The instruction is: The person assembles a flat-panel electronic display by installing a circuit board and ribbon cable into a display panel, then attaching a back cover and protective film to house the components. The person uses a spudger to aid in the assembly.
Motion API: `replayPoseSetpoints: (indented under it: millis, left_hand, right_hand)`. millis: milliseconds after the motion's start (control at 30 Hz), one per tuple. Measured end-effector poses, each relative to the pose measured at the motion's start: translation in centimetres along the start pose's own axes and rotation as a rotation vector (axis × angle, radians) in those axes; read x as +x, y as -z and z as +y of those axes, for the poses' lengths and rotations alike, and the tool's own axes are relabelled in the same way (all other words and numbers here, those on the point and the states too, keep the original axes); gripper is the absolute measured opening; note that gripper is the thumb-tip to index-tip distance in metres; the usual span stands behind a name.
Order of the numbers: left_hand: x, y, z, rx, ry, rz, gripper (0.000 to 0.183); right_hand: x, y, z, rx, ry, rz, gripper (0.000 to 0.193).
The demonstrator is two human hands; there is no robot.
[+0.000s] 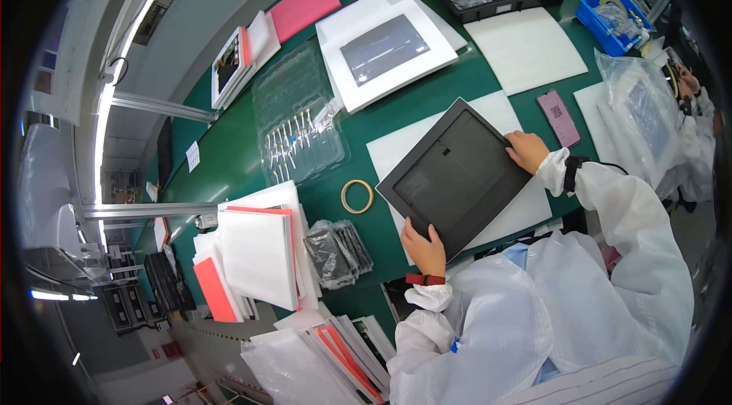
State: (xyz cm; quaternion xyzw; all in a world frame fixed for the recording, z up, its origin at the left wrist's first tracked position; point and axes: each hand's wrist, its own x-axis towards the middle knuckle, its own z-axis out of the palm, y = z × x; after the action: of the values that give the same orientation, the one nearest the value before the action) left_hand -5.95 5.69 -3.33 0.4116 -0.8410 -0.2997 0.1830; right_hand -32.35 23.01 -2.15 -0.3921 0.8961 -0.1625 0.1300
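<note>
A flat black panel (pixel 427 199), like the back of a picture frame or display, lies turned at an angle over a white foam sheet (pixel 526 211). A thin pale rim shows along its edges, with a small dark slot in its upper part. My left hand (pixel 425 250) grips its near-left edge, with the fingers partly hidden beneath it. At the right corner, my right hand (pixel 528 150) holds the opposite edge, thumb and fingers around it. A roll of tan tape (pixel 357 208) lies left of the panel. Beyond my right hand is a pink phone (pixel 560 120).
A clear plastic tray (pixel 293 92) holds several small cables. Behind it lies a white-framed screen (pixel 385 51). Bagged black parts (pixel 339 252) and foam stacks (pixel 259 249) stand left. A black bin (pixel 511 5) and blue bin (pixel 614 41) are at the back; another person's hand (pixel 688 81) is far right.
</note>
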Motion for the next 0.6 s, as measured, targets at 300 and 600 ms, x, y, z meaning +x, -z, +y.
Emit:
replayPoseSetpoints:
  millis: [300,600]
  left_hand:
    - [1.2,0.9,0.3,0.041,0.084,0.008,0.047]
    - [13.1,-3.6,1.9,0.065,-0.331,0.031,0.033]
  right_hand:
    - [0.9,1.8,-2.5,-0.082,-0.083,-0.039,0.024]
    - [7.7,-3.2,-9.9,0.074,0.413,0.117,0.019]
